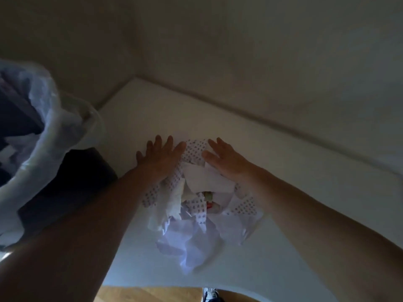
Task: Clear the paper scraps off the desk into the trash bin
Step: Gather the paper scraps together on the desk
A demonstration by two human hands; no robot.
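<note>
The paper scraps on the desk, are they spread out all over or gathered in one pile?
Gathered. The paper scraps lie heaped in one pile on the desk, with the left hand and right hand flat at its far end.

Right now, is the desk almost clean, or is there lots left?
Some scraps already lie inside the lined trash bin. The left hand and right hand lie flat at the far end of the paper pile, nothing lifted yet. That whole pile is left on the desk.

Two hands (162, 159), one bin (41, 136), one desk (305, 192)
</note>
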